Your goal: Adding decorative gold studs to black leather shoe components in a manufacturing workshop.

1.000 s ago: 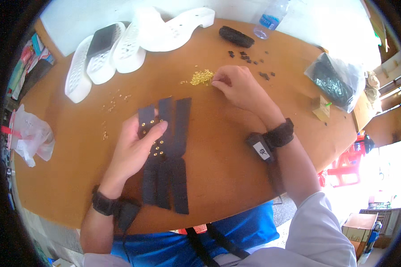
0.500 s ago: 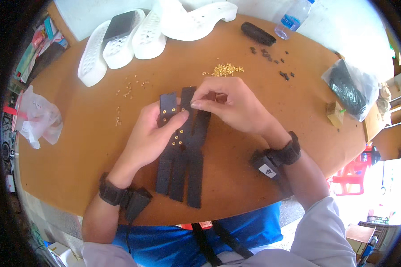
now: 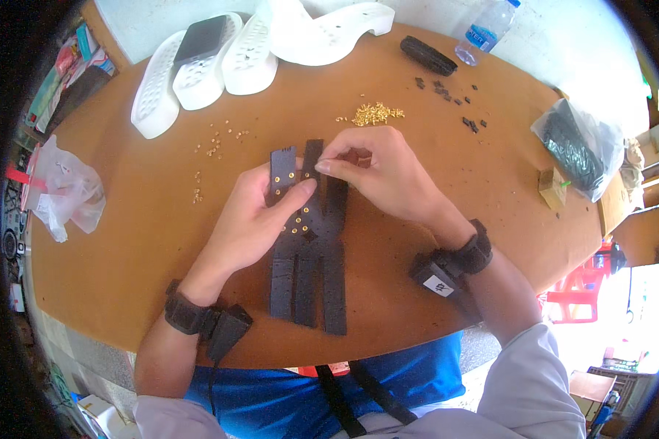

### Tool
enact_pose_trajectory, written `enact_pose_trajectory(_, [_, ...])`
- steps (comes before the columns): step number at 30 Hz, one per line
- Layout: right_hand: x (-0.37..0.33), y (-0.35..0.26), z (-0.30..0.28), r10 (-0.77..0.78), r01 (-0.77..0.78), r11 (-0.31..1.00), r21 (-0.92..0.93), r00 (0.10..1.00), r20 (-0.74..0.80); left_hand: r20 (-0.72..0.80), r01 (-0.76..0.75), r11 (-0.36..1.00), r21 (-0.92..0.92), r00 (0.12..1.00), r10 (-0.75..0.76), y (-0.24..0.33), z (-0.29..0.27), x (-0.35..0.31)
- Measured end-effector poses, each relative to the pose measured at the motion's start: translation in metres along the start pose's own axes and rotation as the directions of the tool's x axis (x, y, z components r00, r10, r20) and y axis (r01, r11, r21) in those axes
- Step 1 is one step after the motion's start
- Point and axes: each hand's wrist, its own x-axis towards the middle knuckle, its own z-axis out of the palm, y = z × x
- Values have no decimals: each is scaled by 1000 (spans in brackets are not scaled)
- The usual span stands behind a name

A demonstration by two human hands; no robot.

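Observation:
A black piece of slit strapping (image 3: 322, 241), cut into several long strips and set with small brass eyelets (image 3: 296, 221), is held slightly raised over the table. My left hand (image 3: 250, 219) grips it from the left side, thumb pressed across the front and the other fingers behind, hidden. Over the upper part of a middle strip, my right hand (image 3: 377, 170) has thumb and forefinger pinched together beside an eyelet; whatever is between the tips is too small to make out.
On the brown table (image 3: 154, 293) lie a pile of brass eyelets (image 3: 375, 113), scattered small rings (image 3: 214, 144), black bits (image 3: 441, 91) and a black roll (image 3: 427, 55). Behind stand white shoe soles (image 3: 155, 95) and a plastic bottle (image 3: 483, 36). Plastic bags (image 3: 73, 190) and a wooden block (image 3: 552, 189) flank the sides.
The strapping has shifted slightly right and up, its lower strips swinging right. My left hand moved with it; the right hand's pinch stays at the same strip.

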Motion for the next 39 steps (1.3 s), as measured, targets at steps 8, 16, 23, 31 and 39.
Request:
enact_pose_trajectory(8, [-1,7,4,146,-146,978,152,989,9,12,-6,1000,10,1000,6,1,1,0])
enact_pose_trajectory(16, [2,3,-8,305,-343,919,196,931,202,-5,-32,997,-72,999,31,-1,7,0])
enact_pose_trajectory(23, [0,-2,-4,255,-287,905,313,957,138,-28,-36,999,3,999,36,3,4,-4])
enact_pose_trajectory(31, [2,0,-10,333,-382,870,312,921,201,19,-37,999,-14,999,37,3,4,-1])
enact_pose_trajectory(39, [1,9,-1,159,-180,951,252,982,100,-8,-39,998,-39,999,39,1,2,-2])
